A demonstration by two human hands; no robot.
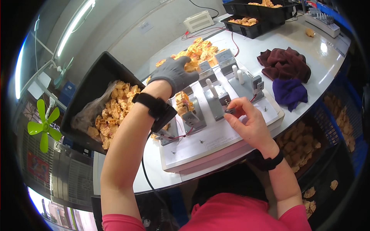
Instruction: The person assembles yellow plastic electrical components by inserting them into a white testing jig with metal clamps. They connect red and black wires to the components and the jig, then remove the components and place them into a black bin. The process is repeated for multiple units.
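My left hand (174, 74), in a grey glove, reaches over a loose pile of yellow-orange plastic parts (202, 50) behind the test fixture. Its fingers are spread, with yellow parts showing between them; none is plainly gripped. My bare right hand (250, 122) is closed in a pinch at the front end of the middle clamp station (216, 101). Whatever lies between thumb and forefinger there is too small to make out. A yellow part (182, 101) sits in the station to the left. White-handled levers (237, 74) stand on the right station, and panel meters (225, 58) line the back.
A tilted black bin (83, 104) of yellow parts stands at the left. Dark red cloth (287, 65) and purple cloth (290, 93) lie at the right. Black trays (246, 31) and a white box-shaped device (198, 21) are at the back. Crates of parts (298, 144) sit below the table's right edge.
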